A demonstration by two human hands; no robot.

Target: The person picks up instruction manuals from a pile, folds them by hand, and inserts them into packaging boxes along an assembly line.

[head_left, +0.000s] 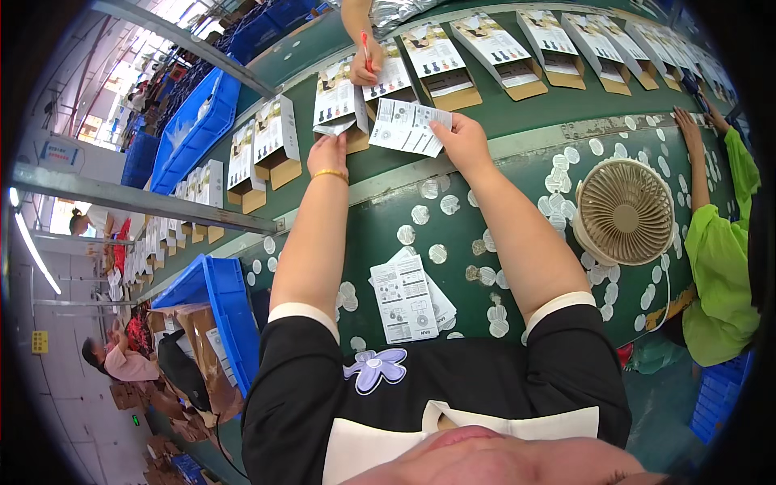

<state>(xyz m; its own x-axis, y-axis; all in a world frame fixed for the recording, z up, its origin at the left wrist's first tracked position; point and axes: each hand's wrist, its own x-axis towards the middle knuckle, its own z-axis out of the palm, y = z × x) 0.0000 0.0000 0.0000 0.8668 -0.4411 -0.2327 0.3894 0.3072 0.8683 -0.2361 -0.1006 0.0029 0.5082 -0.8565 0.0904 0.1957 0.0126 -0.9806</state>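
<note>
Green worktop (376, 220), dotted with round white stickers (420, 214), fills the head view's middle, a beige fan (625, 212) at right. Fingers of the right hand (467, 144) grip a printed sheet (408, 127) before the cartons; the left hand's (327, 158) touch one carton's (335, 93) open end, whether gripping I cannot tell.

Bright, even light — 1 tube lamp (35, 253) glows at left, a window (95, 69) glares white — while straight edges bend toward a black rim.
</note>
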